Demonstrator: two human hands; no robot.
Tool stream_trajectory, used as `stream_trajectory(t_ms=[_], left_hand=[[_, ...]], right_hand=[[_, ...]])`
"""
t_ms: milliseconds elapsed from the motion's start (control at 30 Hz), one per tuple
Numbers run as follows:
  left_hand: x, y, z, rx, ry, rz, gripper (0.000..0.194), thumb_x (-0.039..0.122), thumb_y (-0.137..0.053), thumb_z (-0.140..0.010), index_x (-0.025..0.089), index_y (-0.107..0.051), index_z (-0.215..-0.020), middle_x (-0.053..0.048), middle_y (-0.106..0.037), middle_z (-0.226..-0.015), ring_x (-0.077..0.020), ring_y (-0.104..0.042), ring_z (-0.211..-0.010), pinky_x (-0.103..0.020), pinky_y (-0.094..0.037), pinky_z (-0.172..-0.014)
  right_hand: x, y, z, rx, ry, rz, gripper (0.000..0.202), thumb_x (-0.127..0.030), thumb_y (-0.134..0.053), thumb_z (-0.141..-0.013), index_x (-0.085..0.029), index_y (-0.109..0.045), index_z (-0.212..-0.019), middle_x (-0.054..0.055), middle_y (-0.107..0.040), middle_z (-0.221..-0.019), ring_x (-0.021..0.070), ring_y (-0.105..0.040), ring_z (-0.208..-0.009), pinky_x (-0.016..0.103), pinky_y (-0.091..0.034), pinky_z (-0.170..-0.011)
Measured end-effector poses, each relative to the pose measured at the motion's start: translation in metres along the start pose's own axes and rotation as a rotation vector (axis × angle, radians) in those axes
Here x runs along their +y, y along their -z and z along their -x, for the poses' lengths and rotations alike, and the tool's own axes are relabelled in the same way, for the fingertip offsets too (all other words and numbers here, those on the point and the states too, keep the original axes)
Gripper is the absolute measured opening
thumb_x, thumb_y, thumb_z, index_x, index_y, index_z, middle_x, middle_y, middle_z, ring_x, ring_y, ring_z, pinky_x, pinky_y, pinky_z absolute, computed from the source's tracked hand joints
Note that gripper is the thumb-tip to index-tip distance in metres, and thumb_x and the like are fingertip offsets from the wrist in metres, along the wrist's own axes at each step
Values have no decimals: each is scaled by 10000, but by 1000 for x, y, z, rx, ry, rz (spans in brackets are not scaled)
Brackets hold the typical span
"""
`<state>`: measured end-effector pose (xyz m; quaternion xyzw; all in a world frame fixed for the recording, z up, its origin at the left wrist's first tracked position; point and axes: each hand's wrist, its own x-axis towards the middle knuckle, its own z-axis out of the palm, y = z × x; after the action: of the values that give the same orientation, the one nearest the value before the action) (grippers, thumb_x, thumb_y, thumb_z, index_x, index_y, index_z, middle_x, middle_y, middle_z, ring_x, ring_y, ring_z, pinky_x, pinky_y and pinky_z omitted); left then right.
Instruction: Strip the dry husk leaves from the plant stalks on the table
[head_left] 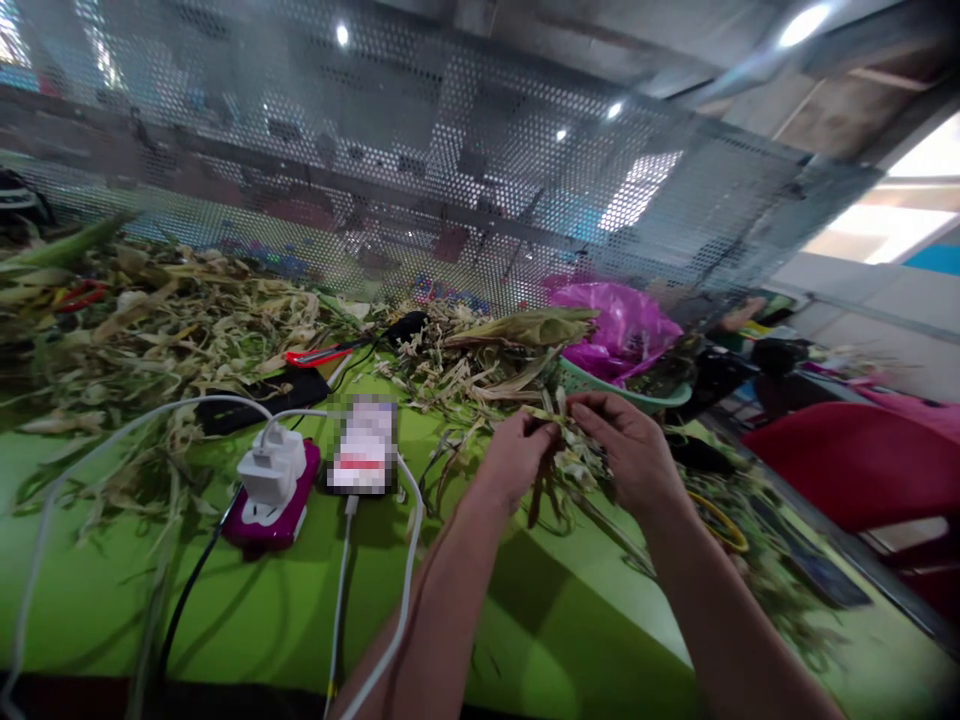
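Note:
My left hand (513, 462) is closed in a pinch on a pale, dry plant strip (538, 413), a little above the green table. Just to its right, my right hand (628, 440) has thumb and fingers pinched together on the same bunch of dry plant material. Brownish strips (550, 490) hang down between the two hands. Exactly where the fingertips end on the strip is partly hidden. Behind the hands lies a heap of dry husk-like leaves (495, 365).
A mint-green basin (667, 400) with a purple plastic bag (619, 330) stands behind my right hand. On the green table (292, 630) are a phone (364, 450), a purple power strip (300, 505) with white chargers, cables, and a red cutter (319, 356). A perforated metal screen (420, 150) closes off the back.

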<state>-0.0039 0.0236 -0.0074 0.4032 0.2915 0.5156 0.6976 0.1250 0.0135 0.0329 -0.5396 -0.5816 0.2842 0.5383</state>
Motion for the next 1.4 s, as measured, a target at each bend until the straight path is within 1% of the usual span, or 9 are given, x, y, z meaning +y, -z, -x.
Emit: stream_trajectory(t_ms=[133, 267, 367, 600, 767, 867, 1133, 1233, 1400], left_hand=[[8, -3, 2, 57, 37, 183, 51, 171, -572, -767, 153, -606, -800, -8, -603, -679, -119, -533, -644, -265, -431, -712], [14, -3, 7, 65, 71, 185, 48, 198, -600, -760, 158, -609, -786, -9, -613, -694, -121, -530, -650, -266, -434, -708], [18, -2, 11, 44, 86, 178, 96, 250, -633, -740, 165, -609, -780, -12, -611, -708, -129, -532, -662, -266, -428, -698], [19, -1, 12, 31, 61, 149, 220, 364, -665, -739, 163, -579, -714, -14, -576, -699, -125, -496, -638, -273, -408, -680], [11, 1, 6, 31, -8, 15, 191, 326, -640, -770, 165, -552, -716, 19, -538, -640, -99, -464, -604, -233, -394, -629], [5, 1, 3, 14, -22, 7, 177, 308, -622, -783, 162, -538, -728, 23, -527, -643, -91, -456, -593, -224, -381, -610], [1, 4, 0, -54, 1, -23, 152, 294, -627, -788, 159, -561, -771, -4, -579, -672, -104, -504, -591, -250, -407, -639], [4, 3, 0, -56, 22, 64, 110, 251, -620, -789, 150, -576, -782, -19, -607, -702, -124, -564, -627, -275, -448, -689], [5, 2, -2, 57, -18, 106, 70, 204, -607, -788, 135, -610, -801, -14, -607, -705, -113, -546, -635, -270, -468, -713]], right_hand=[[-5, 4, 5, -36, -13, 19, 328, -451, -728, -723, -218, -670, -946, 21, -653, -860, 156, -570, -755, 260, -456, -677], [-2, 9, 9, -100, -96, 77, 332, -479, -754, -688, -201, -683, -855, 18, -654, -783, 143, -552, -689, 249, -440, -631], [4, 12, 9, -87, -103, 78, 341, -502, -758, -672, -198, -683, -807, 18, -649, -747, 144, -545, -652, 261, -439, -610], [9, 16, 6, -89, 56, 244, 276, -463, -711, -737, -202, -681, -821, 22, -646, -755, 165, -550, -700, 284, -441, -663], [5, 17, 7, -90, 145, 391, 230, -438, -643, -789, -208, -656, -804, 15, -623, -728, 168, -534, -676, 285, -420, -627], [3, 15, 6, -57, 196, 426, 203, -414, -613, -811, -212, -626, -792, 8, -598, -722, 165, -523, -670, 284, -414, -635], [1, 9, 2, 20, 338, 548, 147, -358, -578, -838, -223, -592, -779, 12, -571, -750, 177, -512, -704, 306, -398, -675], [4, 7, 0, 30, 301, 499, 157, -372, -599, -828, -220, -600, -788, 14, -575, -756, 174, -515, -704, 309, -407, -679], [3, 3, 4, 92, 158, 154, 258, -394, -698, -753, -236, -581, -920, 6, -575, -814, 156, -528, -688, 285, -444, -641]])
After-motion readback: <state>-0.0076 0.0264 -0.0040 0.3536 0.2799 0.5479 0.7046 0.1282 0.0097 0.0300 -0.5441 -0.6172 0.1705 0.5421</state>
